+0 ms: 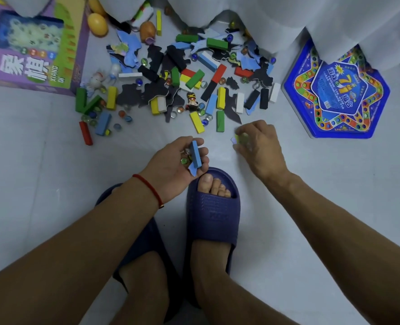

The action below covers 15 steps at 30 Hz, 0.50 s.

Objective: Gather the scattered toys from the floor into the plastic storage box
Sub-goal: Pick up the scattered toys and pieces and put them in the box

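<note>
We saw the grey floor [42, 184] strewn at twelve o'clock with scattered toys [185, 78] (blocks, marbles, foam pieces). Our left hand [171, 165] gripped a blue block [196, 154] plus marbles; at three o'clock of it, our right hand [257, 146] pinched small pieces [237, 138].

The left hand [174, 161] is curled round a blue block [196, 154], standing nearly upright in its fingers, with a few glass marbles [185, 158] cupped behind it in the palm. Just below that grip sits a dark blue slipper [214, 207]. To the right of it, the right hand [257, 146] pinches small pale bits, too blurred to name. Beyond both grips lies the toy pile [185, 76]: coloured blocks, dark foam pieces, marbles. A purple game box [35, 50] lies far left, a blue hexagonal board [337, 92] right.
</note>
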Each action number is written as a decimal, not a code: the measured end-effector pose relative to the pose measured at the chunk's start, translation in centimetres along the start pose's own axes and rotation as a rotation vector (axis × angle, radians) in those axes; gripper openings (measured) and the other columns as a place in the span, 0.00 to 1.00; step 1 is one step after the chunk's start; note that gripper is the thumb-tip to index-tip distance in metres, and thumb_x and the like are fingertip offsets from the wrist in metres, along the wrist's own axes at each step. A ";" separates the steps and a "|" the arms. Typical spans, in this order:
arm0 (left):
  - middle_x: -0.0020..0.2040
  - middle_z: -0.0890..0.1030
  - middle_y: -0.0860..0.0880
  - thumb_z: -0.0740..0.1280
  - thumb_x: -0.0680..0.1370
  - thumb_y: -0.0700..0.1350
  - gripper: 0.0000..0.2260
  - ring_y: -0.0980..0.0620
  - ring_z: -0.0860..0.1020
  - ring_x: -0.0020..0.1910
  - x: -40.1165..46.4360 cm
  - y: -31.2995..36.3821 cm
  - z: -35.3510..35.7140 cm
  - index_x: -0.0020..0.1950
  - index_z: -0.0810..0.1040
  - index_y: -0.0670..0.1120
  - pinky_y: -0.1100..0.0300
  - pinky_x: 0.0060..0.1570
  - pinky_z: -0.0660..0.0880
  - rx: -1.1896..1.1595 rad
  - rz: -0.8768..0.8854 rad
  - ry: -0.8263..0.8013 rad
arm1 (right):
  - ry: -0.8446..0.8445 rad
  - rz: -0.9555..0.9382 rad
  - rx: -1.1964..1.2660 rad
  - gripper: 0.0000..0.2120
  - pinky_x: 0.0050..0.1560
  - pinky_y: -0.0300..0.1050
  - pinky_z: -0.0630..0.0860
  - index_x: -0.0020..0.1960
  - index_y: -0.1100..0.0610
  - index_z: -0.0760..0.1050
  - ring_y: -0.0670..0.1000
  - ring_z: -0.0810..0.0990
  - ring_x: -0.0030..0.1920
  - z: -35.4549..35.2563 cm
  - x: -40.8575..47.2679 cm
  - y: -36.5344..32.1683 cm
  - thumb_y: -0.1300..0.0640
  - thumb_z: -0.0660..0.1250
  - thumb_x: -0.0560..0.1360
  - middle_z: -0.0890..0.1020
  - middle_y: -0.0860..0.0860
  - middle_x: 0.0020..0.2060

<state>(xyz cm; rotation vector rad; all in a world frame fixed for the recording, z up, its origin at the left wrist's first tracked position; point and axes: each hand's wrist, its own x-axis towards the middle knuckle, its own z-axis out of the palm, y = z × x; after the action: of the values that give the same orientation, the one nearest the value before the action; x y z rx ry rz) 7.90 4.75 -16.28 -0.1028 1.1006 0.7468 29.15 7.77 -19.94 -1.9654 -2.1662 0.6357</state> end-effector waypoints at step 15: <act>0.40 0.77 0.44 0.60 0.82 0.46 0.11 0.49 0.76 0.37 -1.0 0.1 -1.4 0.48 0.77 0.41 0.59 0.37 0.77 -0.040 0.037 0.028 | -0.008 0.104 0.028 0.12 0.50 0.56 0.76 0.62 0.64 0.71 0.63 0.77 0.48 0.4 3.8 -5.4 0.64 0.58 0.79 0.71 0.63 0.60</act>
<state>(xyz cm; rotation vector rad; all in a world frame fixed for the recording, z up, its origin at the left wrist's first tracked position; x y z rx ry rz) 6.49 3.69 -16.05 -0.1273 1.1171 0.8028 23.57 11.10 -18.81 -2.0749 -2.0593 0.6868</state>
